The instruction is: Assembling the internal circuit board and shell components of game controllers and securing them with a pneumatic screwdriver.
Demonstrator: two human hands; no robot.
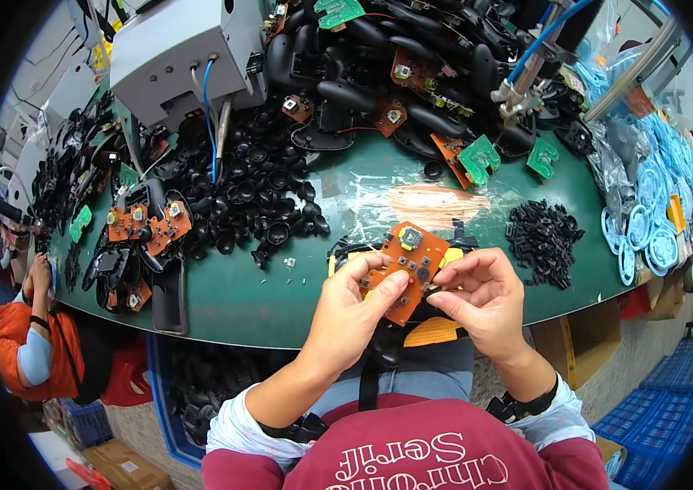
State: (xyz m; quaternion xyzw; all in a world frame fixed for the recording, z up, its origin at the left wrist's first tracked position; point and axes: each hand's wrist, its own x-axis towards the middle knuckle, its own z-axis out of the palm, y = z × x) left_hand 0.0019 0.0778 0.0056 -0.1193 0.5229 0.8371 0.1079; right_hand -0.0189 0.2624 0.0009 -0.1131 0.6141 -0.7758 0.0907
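Note:
My left hand (348, 304) grips an orange circuit board (408, 263) by its left side, thumb across its face. Small switches and a square white-and-green component sit on the board. At the board's right edge, the thumb and fingers of my right hand (484, 300) are pinched together; a tiny dark piece seems to be between them, too small to name. Beneath the board, partly hidden, lies a yellow and black item (432, 331) at the table's front edge. A heap of small black plastic pieces (544, 243) lies right of my hands.
Black rounded caps (257, 184) are heaped left on the green table (236, 298). Black shells (346, 94) with wired boards pile up at the back, near green boards (479, 159). A grey machine (183, 61) stands back left, light-blue cables (648, 204) right. Another person (36, 351) sits far left.

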